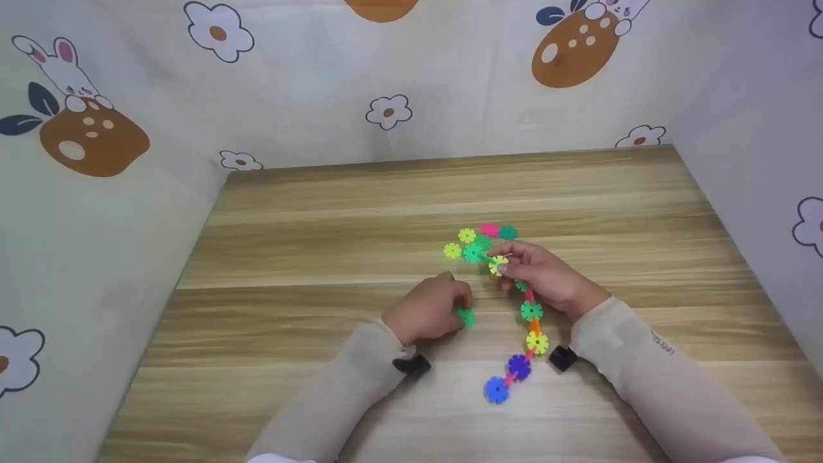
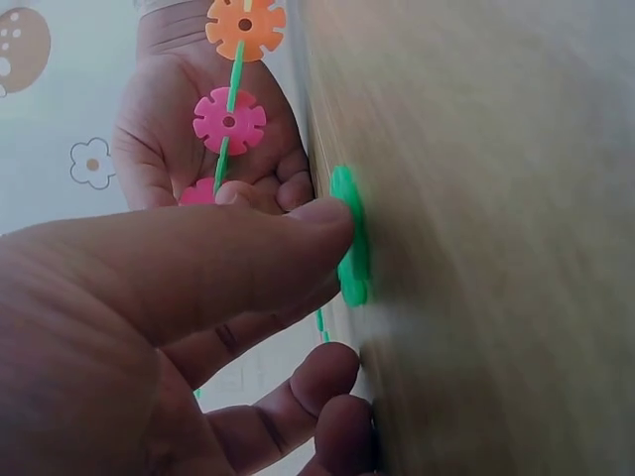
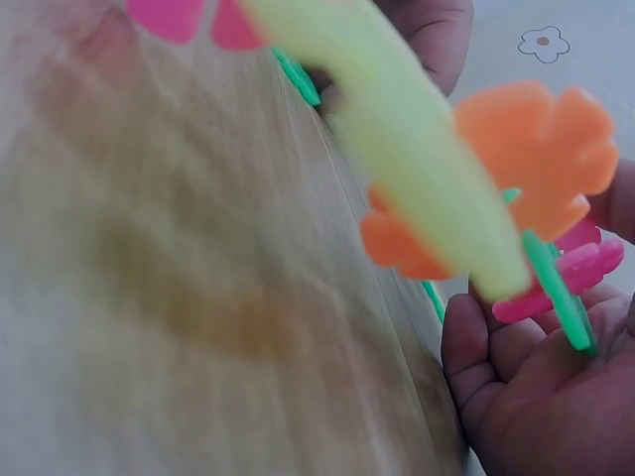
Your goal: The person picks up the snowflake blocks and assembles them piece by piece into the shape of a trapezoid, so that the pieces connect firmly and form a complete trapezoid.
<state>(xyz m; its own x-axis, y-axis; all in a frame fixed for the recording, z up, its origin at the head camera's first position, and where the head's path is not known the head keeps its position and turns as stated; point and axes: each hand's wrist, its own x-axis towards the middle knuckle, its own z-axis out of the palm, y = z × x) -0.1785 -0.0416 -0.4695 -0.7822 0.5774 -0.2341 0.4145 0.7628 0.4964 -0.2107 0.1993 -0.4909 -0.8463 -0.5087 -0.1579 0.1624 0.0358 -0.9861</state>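
My left hand [image 1: 425,310] is low over the table and pinches a green notched disc [image 1: 467,317]; in the left wrist view the thumb presses on that disc [image 2: 352,238], which stands edge-on by the wood. To its right, my right hand [image 1: 546,276] holds a chain of slotted plastic discs, with the thumb by a yellow disc [image 1: 498,265]. From this hand the chain runs toward the near side through a green disc [image 1: 532,311], another yellow disc [image 1: 537,343] and a purple disc [image 1: 519,367], ending in a blue disc [image 1: 496,390]. Fingers hide part of the chain.
Beyond the right hand lie several discs, among them yellow ones [image 1: 452,251], a pink one [image 1: 490,229] and a teal one [image 1: 508,233]. The wooden table [image 1: 321,225] meets patterned cloth walls [image 1: 308,96] at the back and sides.
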